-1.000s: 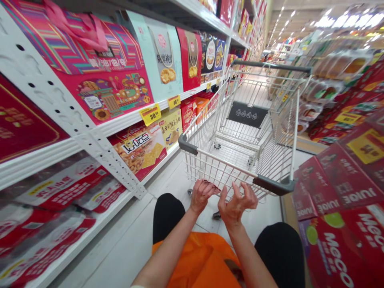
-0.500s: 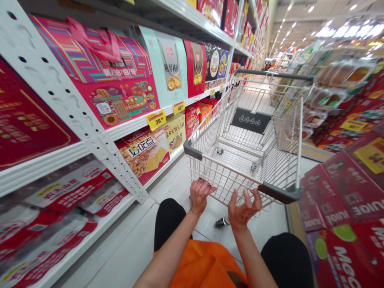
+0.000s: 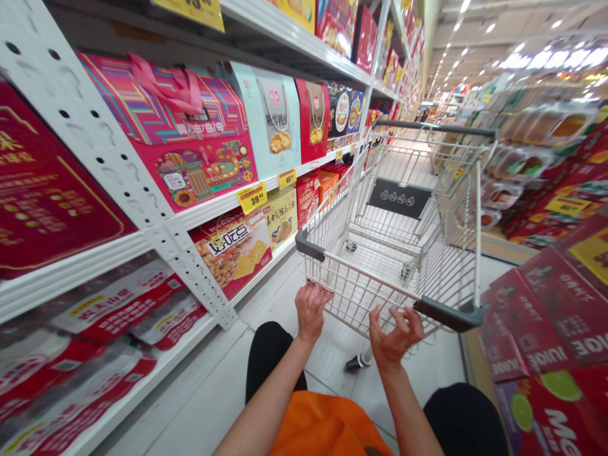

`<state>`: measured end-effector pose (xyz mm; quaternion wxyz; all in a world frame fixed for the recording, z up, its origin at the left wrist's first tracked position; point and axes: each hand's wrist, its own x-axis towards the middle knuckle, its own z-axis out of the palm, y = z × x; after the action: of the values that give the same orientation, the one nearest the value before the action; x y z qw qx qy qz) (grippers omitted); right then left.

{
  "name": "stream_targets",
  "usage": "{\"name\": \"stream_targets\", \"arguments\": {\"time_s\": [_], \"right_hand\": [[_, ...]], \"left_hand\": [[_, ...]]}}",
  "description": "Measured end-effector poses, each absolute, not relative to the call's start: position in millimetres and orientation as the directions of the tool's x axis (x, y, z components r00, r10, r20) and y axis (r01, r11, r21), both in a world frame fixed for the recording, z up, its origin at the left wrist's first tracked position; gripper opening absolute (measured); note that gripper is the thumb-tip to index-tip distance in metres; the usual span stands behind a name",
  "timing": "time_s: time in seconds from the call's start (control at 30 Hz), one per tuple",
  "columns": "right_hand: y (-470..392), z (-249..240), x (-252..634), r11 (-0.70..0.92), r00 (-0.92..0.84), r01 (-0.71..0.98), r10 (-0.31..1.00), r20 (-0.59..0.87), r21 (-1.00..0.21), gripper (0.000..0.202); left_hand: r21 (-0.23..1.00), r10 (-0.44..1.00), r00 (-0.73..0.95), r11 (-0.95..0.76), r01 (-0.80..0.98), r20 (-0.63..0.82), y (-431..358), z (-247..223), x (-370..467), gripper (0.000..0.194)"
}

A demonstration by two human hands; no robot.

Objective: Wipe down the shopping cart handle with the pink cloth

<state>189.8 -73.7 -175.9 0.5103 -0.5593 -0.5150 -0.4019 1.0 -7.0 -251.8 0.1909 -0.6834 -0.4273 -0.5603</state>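
Note:
A wire shopping cart (image 3: 380, 272) stands in front of me, its basket without goods. A dark sign (image 3: 399, 197) hangs inside it, and a dark bar crosses its far end. My left hand (image 3: 311, 309) is at the near wire wall, below the grey left corner, its fingers curled against the wires. Against the same wall, nearer the right corner, my right hand (image 3: 395, 335) touches the wires with its fingers bent and spread apart, palm up.
White shelves (image 3: 209, 212) with boxed goods and price tags run along the left. Stacked red drink boxes (image 3: 536, 316) stand close on the right, with bundled packs behind them. The tiled aisle continues ahead beyond the cart. My knees flank my forearms.
The view has shifted a little, so the shelf goods and the cart sit slightly lower and further right. Both hands remain at the cart's near wall.

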Motion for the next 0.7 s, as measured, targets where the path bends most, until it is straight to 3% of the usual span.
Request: {"name": "stream_targets", "arguments": {"time_s": [0.17, 0.3, 0.43, 0.7], "right_hand": [[-74.5, -172.3, 198.8, 0.06, 0.171, 0.982, 0.15, 0.974, -0.182, 0.042], [-75.1, -172.9, 211.8, 0.104, 0.155, 0.98, 0.139, 0.978, -0.17, 0.048], [-75.9, -174.0, 223.8, 0.138, 0.154, 0.975, 0.147, 0.977, -0.175, 0.046], [-77.6, -174.9, 240.7, 0.143, 0.144, 0.975, 0.173, 0.974, -0.17, 0.04]], "left_hand": [[0.213, 0.455, 0.087, -0.566, 0.796, 0.886, -28.1, -265.5, -13.1, 0.047], [0.254, 0.389, 0.002, -0.604, 0.755, 0.921, -20.7, -246.6, -9.1, 0.047], [0.206, 0.364, 0.077, -0.675, 0.708, 0.928, -5.5, -237.1, 3.2, 0.051], [0.233, 0.517, 0.142, -0.592, 0.771, 0.844, -37.2, -294.4, 4.0, 0.047]]}}
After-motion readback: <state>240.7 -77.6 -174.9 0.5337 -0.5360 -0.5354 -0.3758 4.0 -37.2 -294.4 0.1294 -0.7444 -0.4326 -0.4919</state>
